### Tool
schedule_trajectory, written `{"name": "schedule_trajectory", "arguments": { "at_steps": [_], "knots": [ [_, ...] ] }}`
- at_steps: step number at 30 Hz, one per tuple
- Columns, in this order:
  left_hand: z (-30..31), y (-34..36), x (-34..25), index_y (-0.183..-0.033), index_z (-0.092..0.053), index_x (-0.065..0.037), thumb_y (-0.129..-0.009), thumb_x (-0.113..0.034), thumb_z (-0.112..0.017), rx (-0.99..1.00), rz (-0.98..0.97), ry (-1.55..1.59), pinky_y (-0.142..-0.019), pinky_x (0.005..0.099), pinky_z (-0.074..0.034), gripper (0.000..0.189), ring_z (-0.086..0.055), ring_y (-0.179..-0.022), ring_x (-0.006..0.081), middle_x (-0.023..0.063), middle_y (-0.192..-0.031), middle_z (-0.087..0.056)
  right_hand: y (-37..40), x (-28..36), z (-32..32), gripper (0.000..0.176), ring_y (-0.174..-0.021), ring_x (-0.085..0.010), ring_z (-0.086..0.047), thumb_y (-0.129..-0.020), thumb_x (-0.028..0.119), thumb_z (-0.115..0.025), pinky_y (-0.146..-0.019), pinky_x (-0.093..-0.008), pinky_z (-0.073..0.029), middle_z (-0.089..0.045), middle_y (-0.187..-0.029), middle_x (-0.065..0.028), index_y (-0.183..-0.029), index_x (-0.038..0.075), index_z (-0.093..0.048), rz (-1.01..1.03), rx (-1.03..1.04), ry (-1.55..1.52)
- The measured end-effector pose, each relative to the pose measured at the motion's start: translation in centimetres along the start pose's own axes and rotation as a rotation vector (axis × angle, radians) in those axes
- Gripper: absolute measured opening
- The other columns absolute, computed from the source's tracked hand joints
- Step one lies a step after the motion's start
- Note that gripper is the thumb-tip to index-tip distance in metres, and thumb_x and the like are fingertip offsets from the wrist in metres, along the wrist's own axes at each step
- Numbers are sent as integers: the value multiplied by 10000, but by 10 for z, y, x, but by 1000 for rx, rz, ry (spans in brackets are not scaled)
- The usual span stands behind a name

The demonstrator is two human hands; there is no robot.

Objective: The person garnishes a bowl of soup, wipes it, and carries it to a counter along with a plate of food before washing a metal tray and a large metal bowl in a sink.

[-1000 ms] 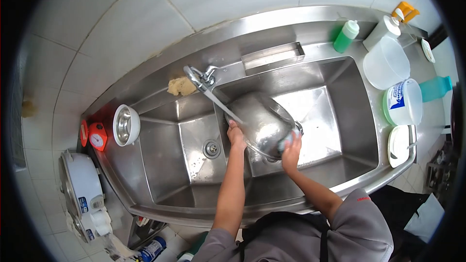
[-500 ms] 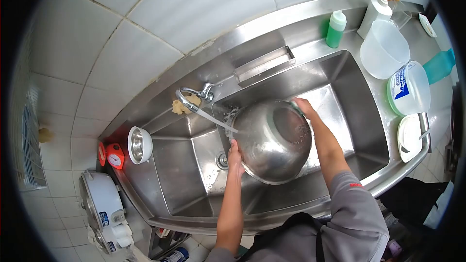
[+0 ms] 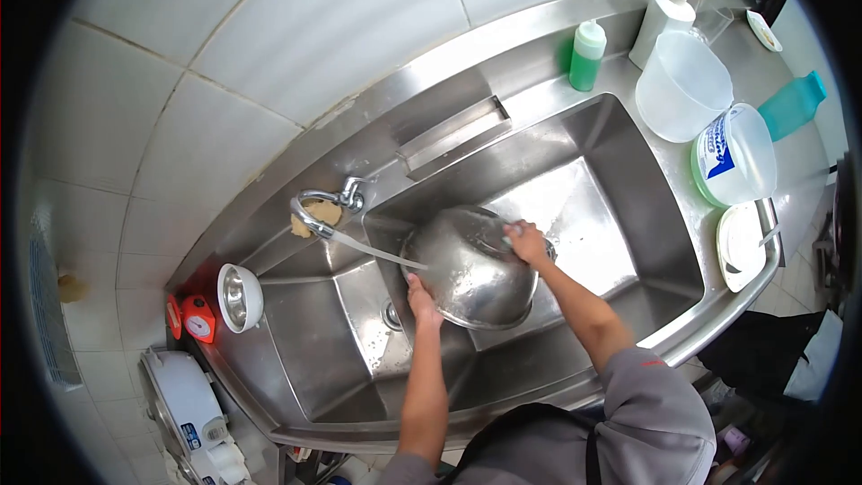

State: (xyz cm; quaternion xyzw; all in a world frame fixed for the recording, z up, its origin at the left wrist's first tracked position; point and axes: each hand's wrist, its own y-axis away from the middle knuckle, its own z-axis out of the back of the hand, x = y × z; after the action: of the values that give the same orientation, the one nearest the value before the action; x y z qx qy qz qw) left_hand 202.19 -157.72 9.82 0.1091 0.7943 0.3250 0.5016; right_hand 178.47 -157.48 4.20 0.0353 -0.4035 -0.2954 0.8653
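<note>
A large stainless steel mixing bowl [image 3: 471, 278] is tilted over the double sink, its shiny outside facing up. My left hand [image 3: 423, 302] grips its rim at the near left, thumb on the outer wall. My right hand [image 3: 526, 243] is closed against the bowl's base, with a small pale thing under the fingertips that I cannot make out. From the curved faucet [image 3: 314, 216] a stream of water runs onto the bowl's left side. Behind the faucet lies a tan sponge-like lump [image 3: 321, 214].
A white-sided metal bowl [image 3: 240, 297] and a red scale [image 3: 197, 319] stand left of the sink [image 3: 660, 207]. Along the right ledge are a green-liquid bottle [image 3: 587, 56], a white pump bottle [image 3: 663, 25], a translucent tub [image 3: 684, 85], a labelled tub [image 3: 734, 157] and white lids [image 3: 742, 247].
My right hand has moved from the bowl's far right rim onto its base. The bowl has tipped and shifted slightly. My view has also turned, and water still runs.
</note>
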Motion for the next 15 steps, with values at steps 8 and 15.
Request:
{"name": "schedule_trajectory", "arguments": {
  "at_steps": [8,15],
  "knots": [
    [16,8,0,-1084,-473,36,-895,-438,-380,-28,-35,-136,-778,348,-450,518,-538,-909,226,113,-1045,-540,-17,118,-27,519,-1036,-385,-476,-750,510,-497,-879,-428,-386,-523,-1097,-165,-1111,142,-550,-18,105,-117],
    [9,14,8,-1049,-492,-6,-898,-421,-382,21,-97,-71,-676,328,-477,455,-570,-797,196,89,-907,-573,37,184,-45,383,-1127,-363,-383,-745,388,-525,-936,-563,-252,-495,-1118,-137,-1028,144,-609,466,32,393]
  ]
}}
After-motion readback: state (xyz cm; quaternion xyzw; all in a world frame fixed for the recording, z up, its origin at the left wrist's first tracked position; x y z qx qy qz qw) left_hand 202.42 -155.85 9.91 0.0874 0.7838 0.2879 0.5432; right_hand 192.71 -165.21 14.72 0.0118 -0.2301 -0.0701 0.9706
